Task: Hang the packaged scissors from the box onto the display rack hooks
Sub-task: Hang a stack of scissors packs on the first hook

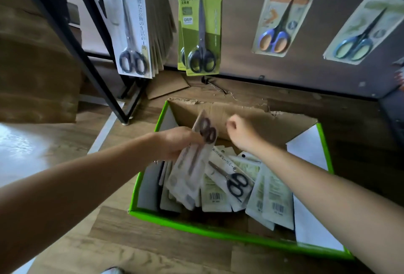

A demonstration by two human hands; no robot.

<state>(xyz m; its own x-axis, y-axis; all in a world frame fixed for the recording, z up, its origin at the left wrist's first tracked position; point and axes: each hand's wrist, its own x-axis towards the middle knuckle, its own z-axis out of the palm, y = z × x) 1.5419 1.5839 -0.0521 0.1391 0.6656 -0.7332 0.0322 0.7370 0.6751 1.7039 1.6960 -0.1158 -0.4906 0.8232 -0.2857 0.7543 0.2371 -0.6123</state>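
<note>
Overhead, four hooks on the display rack [238, 33] carried hanging packs [201, 33], the rightmost cut off by the frame edge. Both hands were above the green box [218, 231]: the left hand [175, 143] gripped one blurred packaged scissors [190, 177], long axis steeply tilted, handles up and away; the right hand [239, 131] was curled, empty

Bare left arm [76, 186], bare right arm [323, 184], bare left hand [175, 142], bare right hand [240, 131], blurry pale shoe tip [113, 270] low down
</note>
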